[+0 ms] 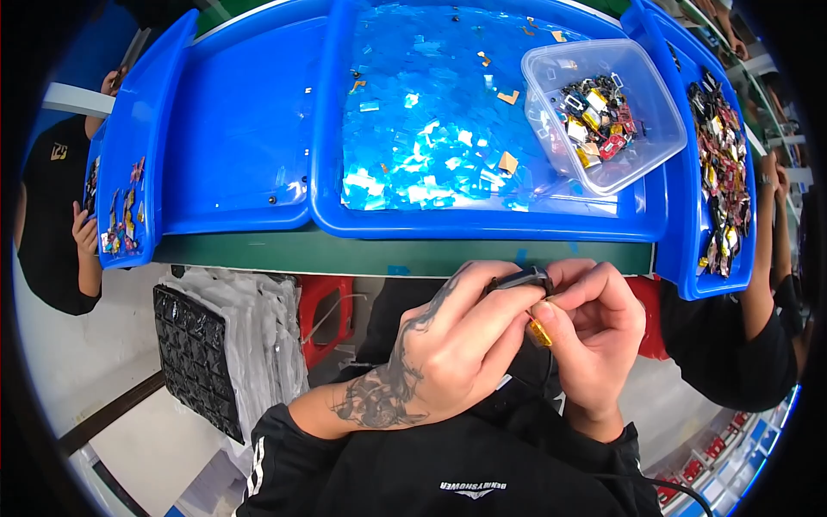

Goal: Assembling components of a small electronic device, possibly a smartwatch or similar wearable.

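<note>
Large tray (482,227): blue film pieces (431,155).
Clear tub (648,160): at tray's right end; small mixed parts (596,121) inside.
Black part (522,278): nearside of tray, gripped by fingers of left hand (452,345) and right hand (600,332).

Left hand (457,336) and right hand (599,340) hold a black part (521,278)
A yellow piece (540,333) shows (by the right thumb (560,334)); a clear tub (644,155) holds small parts (597,105).

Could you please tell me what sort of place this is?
Likely an electronics workshop: shallow blue plastic trays, a clear rectangular plastic tub of small multicoloured electronic-looking parts, and people in black alongside.
</note>
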The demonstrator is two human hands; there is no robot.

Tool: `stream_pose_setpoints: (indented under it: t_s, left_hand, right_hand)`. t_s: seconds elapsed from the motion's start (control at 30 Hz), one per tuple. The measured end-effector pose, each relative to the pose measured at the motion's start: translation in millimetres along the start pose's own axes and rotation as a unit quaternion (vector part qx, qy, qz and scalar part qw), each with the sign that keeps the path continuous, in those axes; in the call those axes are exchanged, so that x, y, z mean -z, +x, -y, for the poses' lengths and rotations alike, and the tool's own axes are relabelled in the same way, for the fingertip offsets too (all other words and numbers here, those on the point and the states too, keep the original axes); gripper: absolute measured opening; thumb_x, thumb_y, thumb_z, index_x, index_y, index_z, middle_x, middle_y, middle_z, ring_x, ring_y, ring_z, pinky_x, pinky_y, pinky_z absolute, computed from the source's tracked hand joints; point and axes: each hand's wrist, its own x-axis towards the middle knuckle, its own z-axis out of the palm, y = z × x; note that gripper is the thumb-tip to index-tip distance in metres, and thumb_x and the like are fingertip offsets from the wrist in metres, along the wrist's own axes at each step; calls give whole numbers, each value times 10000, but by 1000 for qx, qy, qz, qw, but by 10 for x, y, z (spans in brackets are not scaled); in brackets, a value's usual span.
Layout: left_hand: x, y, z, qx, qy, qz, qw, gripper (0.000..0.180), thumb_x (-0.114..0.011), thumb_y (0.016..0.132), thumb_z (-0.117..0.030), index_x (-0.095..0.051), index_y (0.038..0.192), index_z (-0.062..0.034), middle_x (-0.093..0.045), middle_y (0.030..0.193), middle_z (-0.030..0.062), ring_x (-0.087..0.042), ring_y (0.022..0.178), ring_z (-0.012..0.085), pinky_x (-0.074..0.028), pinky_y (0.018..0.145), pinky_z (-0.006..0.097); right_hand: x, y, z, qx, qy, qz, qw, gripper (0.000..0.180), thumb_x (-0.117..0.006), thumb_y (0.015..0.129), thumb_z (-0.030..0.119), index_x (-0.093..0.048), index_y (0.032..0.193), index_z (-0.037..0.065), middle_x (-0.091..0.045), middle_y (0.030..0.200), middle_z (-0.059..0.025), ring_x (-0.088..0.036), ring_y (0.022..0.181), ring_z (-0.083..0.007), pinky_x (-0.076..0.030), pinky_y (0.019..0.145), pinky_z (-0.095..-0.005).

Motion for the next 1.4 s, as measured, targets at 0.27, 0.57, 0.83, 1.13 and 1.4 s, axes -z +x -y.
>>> stream_pose_setpoints:
  t_s: [0.27,0.57,0.83,1.13,1.4]
  left_hand:
    - [6,26,23,-18,-15,-2,1000,244,-662,765,132,-655,993,46,-642,1055,206,-686,916,241,-599,676,266]
    - [20,-1,34,44,-149,28,987,428,-564,846,128,-279,1140,6,-563,1154,296,-668,970,286,-605,764,333]
    - [81,154,-32,207,-338,-1,918,400,-564,862,102,-269,1100,-25,-603,1097,239,-685,907,252,-612,724,320]
    - [241,367,-21,274,-386,71,878,412,-582,861,89,-308,1129,-61,-631,1071,200,-689,863,217,-616,690,314]
    - [282,394,-53,264,-440,45,857,408,-609,862,63,-323,1121,-68,-640,1048,207,-696,832,221,-619,667,323]
  right_hand:
    - [-1,16,-19,21,54,-9,998,187,-632,829,-133,-475,883,-46,-598,1008,-182,-645,848,-129,-544,716,-219]
    - [4,28,-25,43,-2,-18,999,222,-639,810,-128,-454,898,-43,-602,994,-189,-651,870,-154,-571,755,-254]
    - [65,66,37,-9,34,-14,999,230,-659,790,-109,-494,939,-49,-598,1038,-182,-632,915,-152,-564,755,-244]
    - [19,279,357,133,-249,-5,959,260,-695,761,-67,-591,1000,-58,-595,935,-81,-581,829,-117,-473,718,-216]
    - [32,481,502,79,-179,49,979,178,-673,815,-10,-579,961,-49,-596,938,-78,-564,846,-112,-449,739,-225]
